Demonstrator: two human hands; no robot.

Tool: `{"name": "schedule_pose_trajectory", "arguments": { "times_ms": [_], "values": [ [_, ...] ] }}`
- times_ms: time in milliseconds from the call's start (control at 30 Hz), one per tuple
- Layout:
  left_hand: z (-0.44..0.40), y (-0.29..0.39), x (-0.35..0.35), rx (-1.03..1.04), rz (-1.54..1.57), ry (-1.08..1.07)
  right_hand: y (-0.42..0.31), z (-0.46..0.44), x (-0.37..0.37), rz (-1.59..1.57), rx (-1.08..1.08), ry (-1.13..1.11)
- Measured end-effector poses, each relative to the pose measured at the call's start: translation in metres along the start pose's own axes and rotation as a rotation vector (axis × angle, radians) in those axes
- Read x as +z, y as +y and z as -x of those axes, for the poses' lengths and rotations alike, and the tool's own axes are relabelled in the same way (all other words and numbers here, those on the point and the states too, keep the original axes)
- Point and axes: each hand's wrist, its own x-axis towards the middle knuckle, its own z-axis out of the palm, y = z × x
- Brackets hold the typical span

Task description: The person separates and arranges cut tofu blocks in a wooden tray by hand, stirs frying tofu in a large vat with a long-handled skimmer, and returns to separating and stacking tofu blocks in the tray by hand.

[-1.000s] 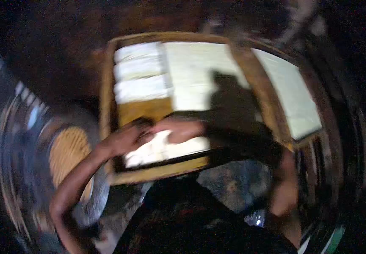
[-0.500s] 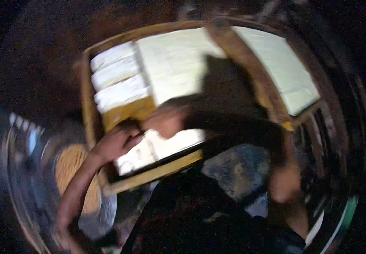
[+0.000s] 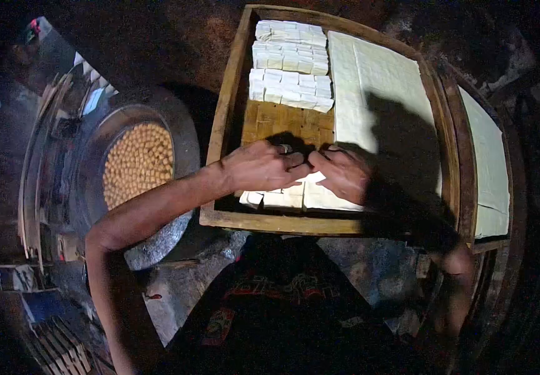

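Inside a wooden tray at the upper centre of the frame, the left hand and right hand are held close together over white pieces by the near rim, both with fingers curled (whether anything is gripped cannot be told). Three rows of cut white blocks are set at the tray's upper left, beside a broad white slab, partly shadowed. At left, small brown pieces are held in a round pan.

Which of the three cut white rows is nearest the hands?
The row bordering the bare tray floor; the other two rows lie nearer the far rim.
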Motion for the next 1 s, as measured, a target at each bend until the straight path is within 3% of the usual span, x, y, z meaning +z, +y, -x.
{"name": "schedule_pose_trajectory", "arguments": {
  "times_ms": [33, 100, 233, 333, 433, 500, 567, 600, 700, 767, 800, 1000],
  "values": [
    [0.0, 0.0, 0.002, -0.009, 0.003, -0.002, 0.0, 0.003, 0.004, 0.044, -0.049, 0.139],
    [-0.001, -0.005, 0.005, -0.027, 0.046, 0.001, 0.015, -0.006, 0.003, -0.048, -0.122, 0.149],
    [-0.002, -0.005, -0.018, -0.16, 0.456, 0.081, 0.024, -0.011, -0.027, -0.356, -0.158, -0.031],
    [-0.003, 0.01, -0.014, -0.253, 0.52, -0.088, 0.024, -0.014, -0.022, -0.424, 0.002, -0.438],
    [0.0, 0.013, 0.008, -0.317, 0.451, -0.127, 0.018, -0.016, -0.016, -0.237, -0.056, -0.313],
    [0.003, 0.013, 0.01, -0.272, 0.393, 0.014, 0.017, -0.012, -0.013, -0.21, -0.067, -0.294],
    [0.005, 0.01, 0.005, -0.324, 0.413, -0.043, 0.008, -0.01, -0.019, -0.155, -0.072, -0.25],
    [0.008, 0.006, 0.001, -0.358, 0.46, -0.054, 0.004, -0.014, -0.023, -0.084, -0.017, -0.399],
    [0.016, -0.013, -0.013, -0.394, 0.487, -0.109, -0.003, -0.014, -0.021, -0.214, -0.068, -0.223],
    [0.024, -0.028, -0.016, -0.235, 0.592, -0.282, -0.012, -0.02, -0.022, -0.226, -0.024, -0.239],
    [0.031, -0.028, -0.008, -0.211, 0.559, -0.243, -0.015, -0.024, -0.023, -0.244, 0.02, -0.291],
    [0.029, -0.02, -0.011, -0.241, 0.566, -0.349, -0.015, -0.041, -0.015, -0.345, 0.074, -0.401]
  ]
}}
